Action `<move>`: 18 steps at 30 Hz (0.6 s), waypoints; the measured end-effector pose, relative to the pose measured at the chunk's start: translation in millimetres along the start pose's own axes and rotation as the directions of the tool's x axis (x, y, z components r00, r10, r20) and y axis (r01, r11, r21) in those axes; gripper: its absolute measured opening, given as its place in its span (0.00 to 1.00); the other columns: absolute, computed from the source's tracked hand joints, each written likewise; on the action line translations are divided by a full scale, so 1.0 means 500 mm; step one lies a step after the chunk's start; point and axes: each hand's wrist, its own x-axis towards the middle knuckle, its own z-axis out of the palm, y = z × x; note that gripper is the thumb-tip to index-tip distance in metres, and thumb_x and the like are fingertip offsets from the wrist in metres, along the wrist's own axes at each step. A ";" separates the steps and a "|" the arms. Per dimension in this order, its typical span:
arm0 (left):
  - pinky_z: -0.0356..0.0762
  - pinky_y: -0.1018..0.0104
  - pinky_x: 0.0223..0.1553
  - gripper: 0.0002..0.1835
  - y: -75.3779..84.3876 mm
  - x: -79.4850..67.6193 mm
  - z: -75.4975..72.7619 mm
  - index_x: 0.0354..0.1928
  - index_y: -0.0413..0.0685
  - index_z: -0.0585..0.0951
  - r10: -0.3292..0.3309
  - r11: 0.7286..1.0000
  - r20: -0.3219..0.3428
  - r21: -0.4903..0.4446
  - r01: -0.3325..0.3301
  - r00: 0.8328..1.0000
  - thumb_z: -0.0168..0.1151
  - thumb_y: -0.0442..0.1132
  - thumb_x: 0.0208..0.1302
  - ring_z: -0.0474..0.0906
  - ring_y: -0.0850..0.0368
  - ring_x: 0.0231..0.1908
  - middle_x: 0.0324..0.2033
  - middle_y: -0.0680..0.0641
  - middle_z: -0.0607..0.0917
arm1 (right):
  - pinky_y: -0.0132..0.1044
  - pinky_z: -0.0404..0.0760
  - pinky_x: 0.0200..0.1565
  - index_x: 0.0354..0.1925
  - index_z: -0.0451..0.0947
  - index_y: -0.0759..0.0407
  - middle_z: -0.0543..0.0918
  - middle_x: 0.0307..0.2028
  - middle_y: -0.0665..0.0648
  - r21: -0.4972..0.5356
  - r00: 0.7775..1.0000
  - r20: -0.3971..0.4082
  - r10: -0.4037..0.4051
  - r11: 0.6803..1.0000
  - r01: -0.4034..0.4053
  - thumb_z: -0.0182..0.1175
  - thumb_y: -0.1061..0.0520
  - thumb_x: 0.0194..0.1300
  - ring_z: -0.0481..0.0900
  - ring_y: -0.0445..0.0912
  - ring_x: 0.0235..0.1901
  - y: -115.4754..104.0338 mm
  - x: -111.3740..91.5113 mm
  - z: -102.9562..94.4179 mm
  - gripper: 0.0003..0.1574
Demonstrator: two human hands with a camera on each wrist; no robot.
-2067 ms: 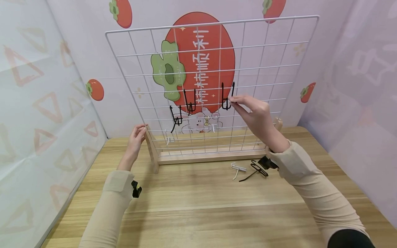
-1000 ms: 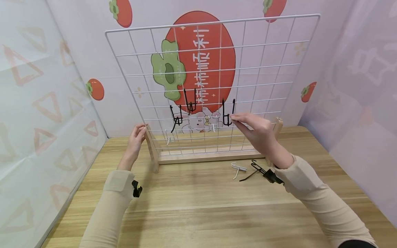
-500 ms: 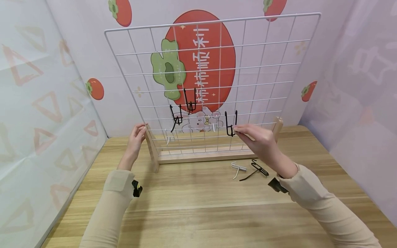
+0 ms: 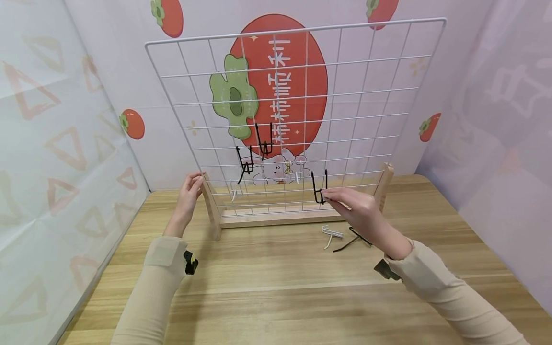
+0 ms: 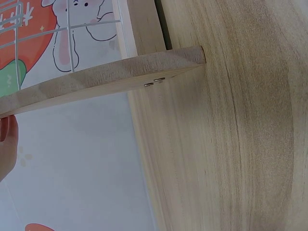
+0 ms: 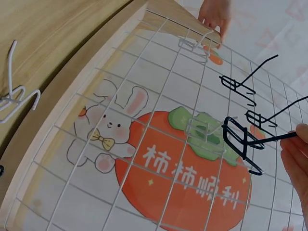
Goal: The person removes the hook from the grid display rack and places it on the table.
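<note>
My right hand (image 4: 360, 206) pinches the prong of a black wire hook (image 4: 318, 197). In the right wrist view, the held hook (image 6: 244, 143) stands in front of the white wire grid panel (image 4: 306, 29), its two bent ends toward the wires. My left hand (image 4: 188, 196) grips the top of the wooden stand's left post (image 4: 211, 207); the left wrist view catches only its fingers (image 5: 6, 129). Two black hooks, one lower left (image 4: 247, 166) and one higher (image 4: 265, 147), hang on the grid, as do two small white hooks, one left (image 4: 235, 194) and one near the middle (image 4: 296, 177).
A white hook (image 4: 331, 233) and another black hook (image 4: 354, 240) lie on the wooden table (image 4: 267, 306) in front of the stand. My right hand partly covers that black hook. The stand's right post (image 4: 383, 188) rises just behind my right hand. A patterned backdrop (image 4: 388, 105) stands behind.
My right hand has lowered the black hook down the front of the grid, from around its middle rows to near the bottom ones. The left hand has stayed on the post.
</note>
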 end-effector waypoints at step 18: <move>0.54 0.57 0.57 0.06 0.029 -0.019 0.015 0.41 0.54 0.66 0.006 1.000 0.007 0.010 -0.006 1.000 0.40 0.36 0.69 0.64 0.64 0.44 0.40 0.57 0.70 | 0.34 0.78 0.34 0.31 0.79 0.66 0.82 0.29 0.59 0.058 0.995 0.096 0.001 0.998 -0.006 0.47 0.55 0.66 0.81 0.49 0.29 -0.003 -0.051 0.043 0.18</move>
